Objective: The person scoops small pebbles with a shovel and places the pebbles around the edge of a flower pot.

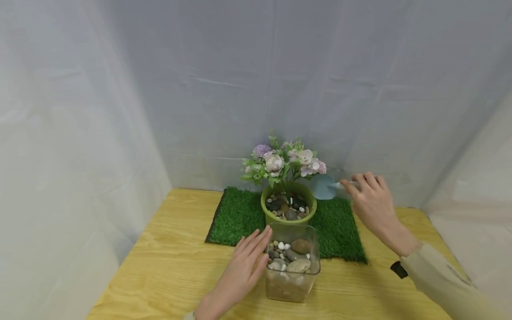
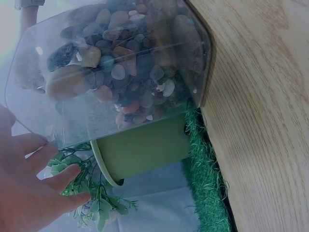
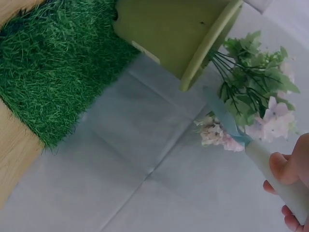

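Observation:
My right hand (image 1: 373, 202) grips the pale handle of a small blue trowel (image 1: 325, 186). The blade hovers by the right rim of a green flower pot (image 1: 269, 218), close to the flowers; in the right wrist view the trowel (image 3: 223, 115) appears apart from the pot. Dark and white stones lie in the pot around the stems of pink, white and purple flowers (image 1: 275, 163). With fingers extended, my left hand (image 1: 244, 266) rests against the left side of a clear plastic container (image 1: 294, 291). Mixed pebbles and larger stones (image 2: 125, 63) fill much of that container.
Beneath the pot lies a green artificial grass mat (image 1: 340, 235) on a wooden table (image 1: 168, 266). White sheeting (image 1: 224, 111) hangs behind and at both sides. The container stands directly in front of the pot.

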`<state>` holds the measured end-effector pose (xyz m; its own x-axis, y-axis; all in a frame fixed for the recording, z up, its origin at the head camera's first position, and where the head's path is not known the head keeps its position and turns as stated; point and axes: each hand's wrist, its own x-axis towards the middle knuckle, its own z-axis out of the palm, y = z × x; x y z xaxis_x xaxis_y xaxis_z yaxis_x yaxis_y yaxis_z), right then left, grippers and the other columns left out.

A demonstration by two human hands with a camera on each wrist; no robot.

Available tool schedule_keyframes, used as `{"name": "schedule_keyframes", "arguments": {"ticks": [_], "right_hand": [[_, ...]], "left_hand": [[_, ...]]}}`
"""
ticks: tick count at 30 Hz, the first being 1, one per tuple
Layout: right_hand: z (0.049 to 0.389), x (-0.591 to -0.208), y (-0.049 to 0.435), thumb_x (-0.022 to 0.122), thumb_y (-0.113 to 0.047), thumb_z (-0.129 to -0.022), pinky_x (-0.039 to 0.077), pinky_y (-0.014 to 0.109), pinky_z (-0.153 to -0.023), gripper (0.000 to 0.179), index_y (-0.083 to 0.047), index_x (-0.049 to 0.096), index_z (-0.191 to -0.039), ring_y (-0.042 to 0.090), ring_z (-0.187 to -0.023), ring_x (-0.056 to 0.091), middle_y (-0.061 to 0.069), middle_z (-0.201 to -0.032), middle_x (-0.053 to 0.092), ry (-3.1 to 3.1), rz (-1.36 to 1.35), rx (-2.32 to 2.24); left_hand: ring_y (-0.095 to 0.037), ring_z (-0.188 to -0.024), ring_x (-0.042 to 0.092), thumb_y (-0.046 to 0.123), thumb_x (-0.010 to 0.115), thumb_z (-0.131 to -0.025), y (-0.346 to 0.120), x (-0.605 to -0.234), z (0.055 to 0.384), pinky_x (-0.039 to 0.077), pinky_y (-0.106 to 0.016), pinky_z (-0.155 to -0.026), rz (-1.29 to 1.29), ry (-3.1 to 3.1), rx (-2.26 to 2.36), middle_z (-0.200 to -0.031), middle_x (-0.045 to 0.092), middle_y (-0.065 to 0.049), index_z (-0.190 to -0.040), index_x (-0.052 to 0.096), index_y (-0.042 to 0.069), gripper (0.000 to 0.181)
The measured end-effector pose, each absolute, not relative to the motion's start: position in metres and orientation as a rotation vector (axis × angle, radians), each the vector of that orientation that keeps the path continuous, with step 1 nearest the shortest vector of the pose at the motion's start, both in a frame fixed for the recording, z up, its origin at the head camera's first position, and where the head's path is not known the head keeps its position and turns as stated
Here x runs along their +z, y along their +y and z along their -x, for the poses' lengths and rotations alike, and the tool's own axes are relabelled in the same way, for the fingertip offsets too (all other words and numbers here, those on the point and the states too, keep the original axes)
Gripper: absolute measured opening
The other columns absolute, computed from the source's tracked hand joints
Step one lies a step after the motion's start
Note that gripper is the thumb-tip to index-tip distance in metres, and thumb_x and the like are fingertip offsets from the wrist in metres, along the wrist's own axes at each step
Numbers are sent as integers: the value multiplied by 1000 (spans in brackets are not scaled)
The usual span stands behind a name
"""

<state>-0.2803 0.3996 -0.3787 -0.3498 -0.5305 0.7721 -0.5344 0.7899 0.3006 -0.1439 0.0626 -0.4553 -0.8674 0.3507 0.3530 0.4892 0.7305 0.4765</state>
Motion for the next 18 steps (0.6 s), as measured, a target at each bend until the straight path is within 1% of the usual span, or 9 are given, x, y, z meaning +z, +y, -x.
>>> {"name": "schedule_keyframes", "arguments": {"ticks": [2, 4, 6, 11, 15, 18], "right_hand": [[276, -377, 403, 79, 12, -73, 43, 46, -67, 35, -2, 77, -105, 38, -85, 54, 19, -92, 66, -2052, -780, 79], [271, -376, 407, 79, 11, -76, 42, 44, -66, 30, -3, 78, -103, 36, -82, 52, 17, -90, 65, -2097, -767, 183], [265, -374, 411, 80, 7, -79, 39, 41, -64, 24, -4, 79, -100, 31, -78, 48, 14, -86, 65, -2148, -753, 309], [244, -368, 418, 81, 5, -79, 30, 31, -62, 25, -9, 81, -99, 18, -71, 38, 6, -83, 67, -2255, -758, 493], [229, -362, 414, 83, 3, -77, 32, 29, -60, 29, -14, 82, -100, 14, -73, 38, 1, -87, 69, -2260, -836, 484], [222, -359, 408, 83, 4, -75, 35, 31, -62, 30, -14, 81, -100, 15, -76, 42, 1, -88, 68, -2207, -924, 427]], "left_hand": [[-25, -152, 29, 33, 41, -111, 63, -456, 144, 19, -60, -121, 665, -2690, -832, -166, 24, 9, -161, 30, 20, 53], [-25, -152, 28, 33, 41, -111, 63, -457, 144, 19, -60, -121, 667, -2687, -832, -166, 24, 9, -161, 30, 20, 53], [-25, -152, 28, 33, 41, -111, 63, -457, 144, 20, -60, -121, 666, -2683, -838, -166, 25, 9, -161, 30, 20, 53], [-28, -151, 31, 32, 42, -110, 63, -457, 145, 21, -61, -120, 670, -2666, -835, -166, 26, 8, -160, 33, 18, 53], [-29, -150, 32, 31, 43, -110, 63, -458, 145, 21, -61, -120, 674, -2648, -832, -165, 29, 5, -159, 34, 17, 52], [-28, -150, 32, 31, 43, -110, 64, -458, 146, 21, -61, -120, 677, -2646, -837, -165, 29, 6, -160, 33, 18, 52]]}}
